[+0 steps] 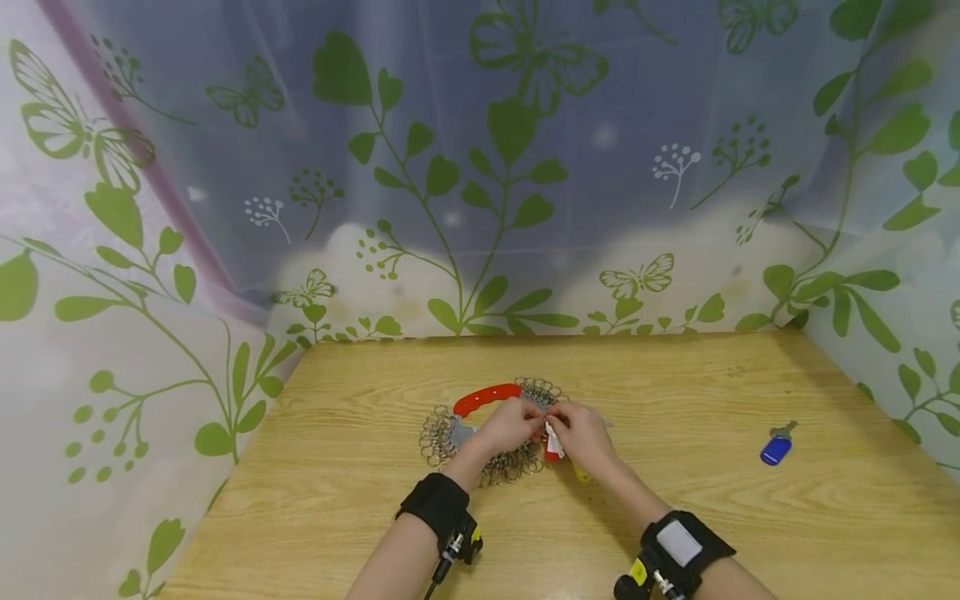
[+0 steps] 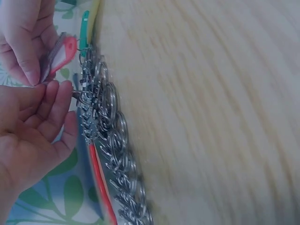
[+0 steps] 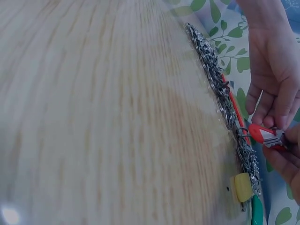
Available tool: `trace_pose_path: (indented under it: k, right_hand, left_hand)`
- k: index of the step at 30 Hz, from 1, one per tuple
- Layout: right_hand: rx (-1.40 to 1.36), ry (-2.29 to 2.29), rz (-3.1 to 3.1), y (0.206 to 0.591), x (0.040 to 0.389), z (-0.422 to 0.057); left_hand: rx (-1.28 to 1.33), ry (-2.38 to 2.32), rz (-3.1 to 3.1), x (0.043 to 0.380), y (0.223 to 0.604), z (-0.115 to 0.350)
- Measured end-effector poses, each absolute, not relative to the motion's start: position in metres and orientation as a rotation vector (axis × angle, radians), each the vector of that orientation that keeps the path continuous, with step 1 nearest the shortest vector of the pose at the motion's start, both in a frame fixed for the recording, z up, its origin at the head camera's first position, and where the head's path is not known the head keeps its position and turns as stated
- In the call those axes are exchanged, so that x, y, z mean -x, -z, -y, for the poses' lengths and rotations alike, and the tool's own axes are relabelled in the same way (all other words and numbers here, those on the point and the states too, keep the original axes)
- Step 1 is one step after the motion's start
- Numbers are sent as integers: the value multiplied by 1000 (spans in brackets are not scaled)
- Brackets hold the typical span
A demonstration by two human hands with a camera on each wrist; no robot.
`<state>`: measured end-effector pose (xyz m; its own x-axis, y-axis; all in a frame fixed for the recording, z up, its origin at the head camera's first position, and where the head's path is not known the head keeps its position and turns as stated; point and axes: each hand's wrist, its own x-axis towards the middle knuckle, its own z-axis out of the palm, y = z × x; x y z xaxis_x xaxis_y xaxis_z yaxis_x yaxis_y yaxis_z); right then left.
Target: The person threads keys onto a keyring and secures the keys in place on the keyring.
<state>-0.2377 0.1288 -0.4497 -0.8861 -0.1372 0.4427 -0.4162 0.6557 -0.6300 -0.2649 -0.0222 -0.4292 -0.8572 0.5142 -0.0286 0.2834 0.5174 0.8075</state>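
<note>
A red key tag (image 1: 553,455) with a white label and silver keys (image 3: 275,139) hangs between my two hands. My left hand (image 1: 512,425) pinches at the tag's ring end with thumb and fingertips; the ring itself is mostly hidden. From the other side my right hand (image 1: 585,435) pinches the same tag by its keys, fingertips meeting those of the left. Just beneath them lies a key rack with a red handle (image 1: 487,398) and many metal rings (image 2: 115,136) along its edge. A yellow tag (image 3: 243,187) and a green tag (image 2: 84,29) lie by the rack.
A blue key tag (image 1: 776,451) with a key lies alone on the right of the wooden table (image 1: 360,533). Patterned curtains (image 1: 420,275) with leaves and butterflies enclose the table at the back and on both sides.
</note>
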Motion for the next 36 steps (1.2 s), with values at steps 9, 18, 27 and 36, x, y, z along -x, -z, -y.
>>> trace_pose_path:
  k: [9, 18, 27, 36]
  right_hand:
    - [-436, -1119, 2526, 449, 237, -130]
    - [-427, -1039, 2532, 447, 238, -126]
    - [-381, -1064, 2535, 448, 238, -125]
    - [-393, -1097, 2524, 449, 237, -125]
  left_hand:
    - [-709, -1231, -2524, 266, 431, 22]
    - [-760, -964, -2771, 265, 430, 15]
    - [-710, -886, -2834, 262, 428, 11]
    - [-680, -1072, -2756, 263, 430, 14]
